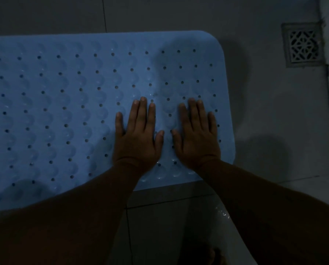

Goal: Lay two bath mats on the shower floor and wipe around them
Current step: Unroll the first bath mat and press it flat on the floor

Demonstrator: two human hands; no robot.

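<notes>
A light blue rubber bath mat with rows of small holes and raised bumps lies flat on the grey tiled floor, filling the left and middle of the view. Both palms rest flat on its right part, side by side. My left hand has its fingers spread and pressed on the mat. My right hand lies just to the right of it, near the mat's rounded right edge, and also holds nothing. Only one mat is in view.
A square metal floor drain grate sits at the upper right, by a tile edge. Grey floor tiles surround the mat to the right and behind. The scene is dim. A pale object lies at the bottom between my forearms.
</notes>
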